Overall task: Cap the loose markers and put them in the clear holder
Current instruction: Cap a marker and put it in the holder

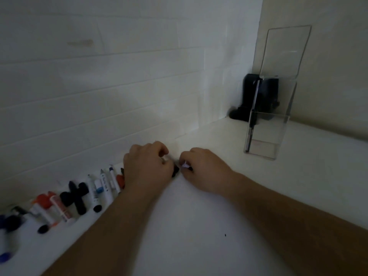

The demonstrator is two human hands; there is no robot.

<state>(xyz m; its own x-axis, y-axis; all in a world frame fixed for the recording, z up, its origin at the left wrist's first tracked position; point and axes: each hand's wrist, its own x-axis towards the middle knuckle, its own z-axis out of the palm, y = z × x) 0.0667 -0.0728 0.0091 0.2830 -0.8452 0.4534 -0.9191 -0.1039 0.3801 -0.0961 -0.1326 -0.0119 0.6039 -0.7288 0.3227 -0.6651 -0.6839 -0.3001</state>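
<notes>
Both hands meet mid-frame: the left hand [148, 164] and right hand [201, 168] each pinch a piece, likely pen and cap. The clear holder [264, 134] at right holds almost nothing, and many markers [95, 192] wait at lower left

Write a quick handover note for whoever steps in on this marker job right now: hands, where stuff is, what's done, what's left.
Left hand: fingers curled on a small black piece, likely a cap.
Right hand: pinching a small item, likely a marker; mostly hidden.
Both hands meet at the wall edge of the counter.
Loose markers and caps lie in a row along the wall, to the left.
Clear holder stands at the right, seemingly holding no markers.
Done: nothing stored yet.
Left: cap all, load holder.
</notes>
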